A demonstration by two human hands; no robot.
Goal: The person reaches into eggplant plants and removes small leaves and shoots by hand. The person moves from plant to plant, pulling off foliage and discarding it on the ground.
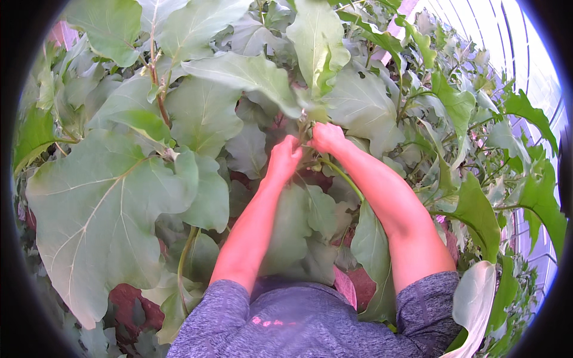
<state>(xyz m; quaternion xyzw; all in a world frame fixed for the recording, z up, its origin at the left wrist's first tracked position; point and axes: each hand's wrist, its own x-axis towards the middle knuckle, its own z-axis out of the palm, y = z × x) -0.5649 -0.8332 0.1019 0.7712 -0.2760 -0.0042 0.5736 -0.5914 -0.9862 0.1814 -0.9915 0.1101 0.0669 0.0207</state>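
Note:
My left hand (285,155) and my right hand (327,137) meet at the upper stem (304,126) of a broad-leaved plant, likely an eggplant. The left thumb and curled fingers pinch the stem from its left side. On the other side, slightly higher, my right hand has its fingers curled in against the same stem; its fingertips are partly hidden. A large upright leaf (317,42) rises just beyond the hands. Another wide leaf (244,76) spreads over to the upper left. Below my right wrist, a curved green leaf stalk (344,173) arches down.
Dense foliage surrounds both arms, with a very large leaf (105,215) at left. A brownish stem (159,91) stands at the upper left. Reddish soil (134,308) shows beneath. Pale greenhouse-like sheeting with dark ribs (497,40) curves along the right.

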